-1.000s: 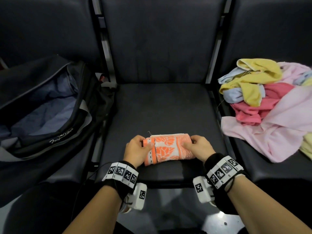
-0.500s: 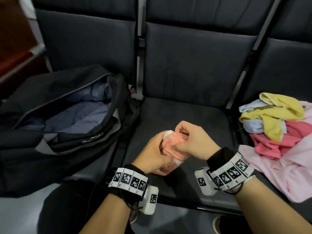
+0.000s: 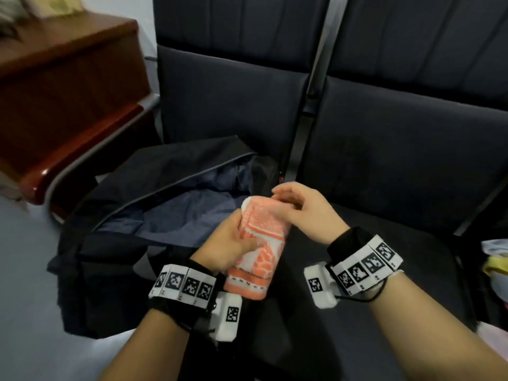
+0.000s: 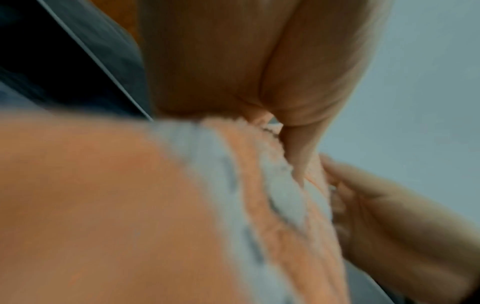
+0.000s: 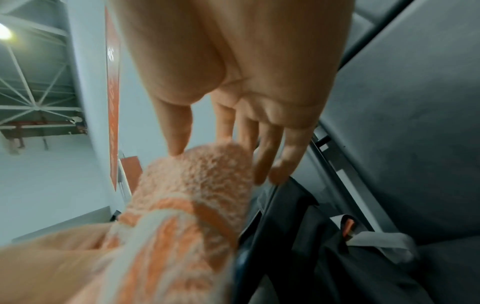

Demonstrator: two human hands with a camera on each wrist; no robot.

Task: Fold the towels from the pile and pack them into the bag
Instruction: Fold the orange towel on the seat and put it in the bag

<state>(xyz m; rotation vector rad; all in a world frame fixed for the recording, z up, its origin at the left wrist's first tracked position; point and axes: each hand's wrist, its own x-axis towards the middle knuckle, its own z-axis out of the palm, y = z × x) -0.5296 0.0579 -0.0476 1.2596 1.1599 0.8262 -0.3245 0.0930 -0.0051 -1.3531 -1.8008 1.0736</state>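
Note:
A folded orange and white towel (image 3: 261,243) is held upright above the near edge of the open black bag (image 3: 115,243). My left hand (image 3: 233,246) grips its middle, thumb across the front. My right hand (image 3: 299,207) is just right of the towel's top end, fingers straight and loose, the thumb tip touching the towel (image 5: 197,176) in the right wrist view. The left wrist view is blurred and shows the towel (image 4: 259,185) against my palm. The bag's blue-grey lining (image 3: 192,213) shows through its unzipped mouth.
The bag lies on the left seat of a row of dark padded seats (image 3: 384,188). A red-brown wooden cabinet (image 3: 68,92) stands at the far left. A sliver of the towel pile (image 3: 497,259) shows at the right edge.
The towel was lifted off the middle seat, turned upright and carried left over the bag. My right hand has let go of it and opened; the view swung left.

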